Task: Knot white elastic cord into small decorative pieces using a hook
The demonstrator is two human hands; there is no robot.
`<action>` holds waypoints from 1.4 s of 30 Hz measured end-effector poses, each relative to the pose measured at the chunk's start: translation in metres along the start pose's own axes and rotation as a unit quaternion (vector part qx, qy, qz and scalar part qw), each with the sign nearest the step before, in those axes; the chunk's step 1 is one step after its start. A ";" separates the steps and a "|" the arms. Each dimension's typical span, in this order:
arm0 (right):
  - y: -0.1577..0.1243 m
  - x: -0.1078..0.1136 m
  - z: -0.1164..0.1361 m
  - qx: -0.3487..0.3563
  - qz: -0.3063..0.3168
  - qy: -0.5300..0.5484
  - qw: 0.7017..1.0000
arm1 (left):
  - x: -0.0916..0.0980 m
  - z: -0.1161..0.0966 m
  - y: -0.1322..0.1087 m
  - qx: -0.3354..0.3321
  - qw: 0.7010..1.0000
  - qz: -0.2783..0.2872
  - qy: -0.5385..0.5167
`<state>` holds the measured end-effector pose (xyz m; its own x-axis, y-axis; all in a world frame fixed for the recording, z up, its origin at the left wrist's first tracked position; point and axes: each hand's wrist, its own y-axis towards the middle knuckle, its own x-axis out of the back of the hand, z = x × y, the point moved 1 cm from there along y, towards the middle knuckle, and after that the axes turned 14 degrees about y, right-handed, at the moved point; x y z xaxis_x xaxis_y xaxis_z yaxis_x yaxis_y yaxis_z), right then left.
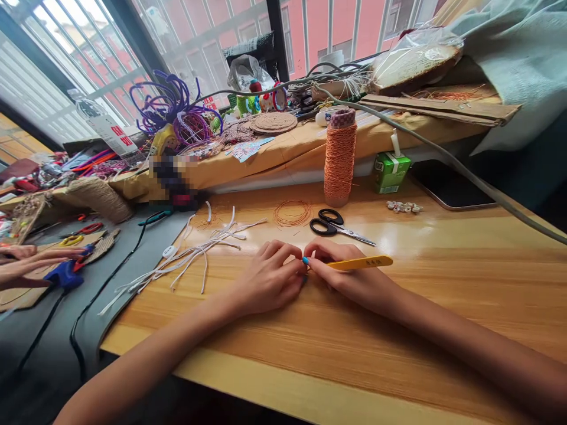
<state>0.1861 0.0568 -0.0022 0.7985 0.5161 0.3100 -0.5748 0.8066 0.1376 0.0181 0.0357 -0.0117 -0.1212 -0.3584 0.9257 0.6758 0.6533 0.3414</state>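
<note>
Both my hands meet over the wooden table, fingertips almost touching. Yellow tweezers (361, 262) with dark lettering lie in my right hand (343, 268), their rounded end pointing right and their tips hidden by the fingers. The fingers of my left hand (277, 274) are curled and pinched together against the right fingertips; whatever they hold is too small or covered to make out. Blue shows at the fingertips. Just beyond the hands lie black-handled scissors (330, 222), partly spread, and a loose coil of thin orange cord (292, 213).
White cords (208, 242) spread left of my hands. Behind stand an orange cord spool (340, 159) and a green drink carton (391, 171), with small white pieces (404, 206) and a phone (452, 184) at right. At far left, another person's hand (39, 262) is near a blue glue gun (65, 274).
</note>
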 end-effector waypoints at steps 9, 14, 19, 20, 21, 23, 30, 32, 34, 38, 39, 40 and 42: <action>-0.005 -0.008 -0.007 0.043 -0.064 -0.065 0.995 | -0.004 -0.003 0.006 0.003 1.000 -0.009 -0.002; -0.005 -0.006 -0.005 0.048 -0.052 -0.061 0.996 | 0.001 -0.002 0.004 0.003 0.999 0.004 -0.034; -0.001 0.001 -0.002 0.000 -0.055 0.015 0.998 | 0.006 0.010 -0.003 0.045 0.996 -0.005 -0.073; -0.001 0.001 -0.002 -0.004 -0.070 0.024 0.997 | 0.007 0.012 -0.003 0.046 0.996 0.005 -0.078; -0.001 0.002 -0.002 -0.005 -0.085 0.028 0.996 | 0.007 0.014 -0.003 0.043 0.995 0.017 -0.083; -0.001 0.003 -0.003 -0.003 -0.103 0.026 0.994 | 0.008 0.016 -0.002 0.035 0.995 0.043 -0.087; 0.000 0.001 -0.002 -0.004 -0.049 0.044 0.998 | 0.005 0.015 -0.001 0.027 0.997 0.051 -0.060; 0.000 0.001 -0.001 -0.013 -0.048 0.039 0.998 | 0.004 0.015 -0.001 0.029 0.997 0.047 -0.061; 0.000 0.002 -0.001 -0.017 -0.069 0.045 0.996 | 0.005 0.016 -0.002 0.038 0.995 0.044 -0.078; 0.000 0.004 -0.003 -0.027 -0.092 0.086 0.992 | 0.009 0.024 -0.002 0.032 0.988 0.046 -0.143; 0.000 0.004 -0.003 -0.027 -0.094 0.093 0.991 | 0.009 0.026 -0.003 0.023 0.986 0.053 -0.155; 0.000 0.004 -0.004 -0.027 -0.096 0.098 0.990 | 0.009 0.028 -0.003 0.014 0.985 0.062 -0.162; 0.000 0.005 -0.004 -0.026 -0.098 0.104 0.989 | 0.008 0.029 -0.004 0.006 0.983 0.080 -0.163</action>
<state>0.1904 0.0606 -0.0047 0.9162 0.3923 0.0817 -0.3999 0.9078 0.1264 -0.0070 0.0500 -0.0013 -0.2414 -0.0189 0.9702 0.6972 0.6921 0.1870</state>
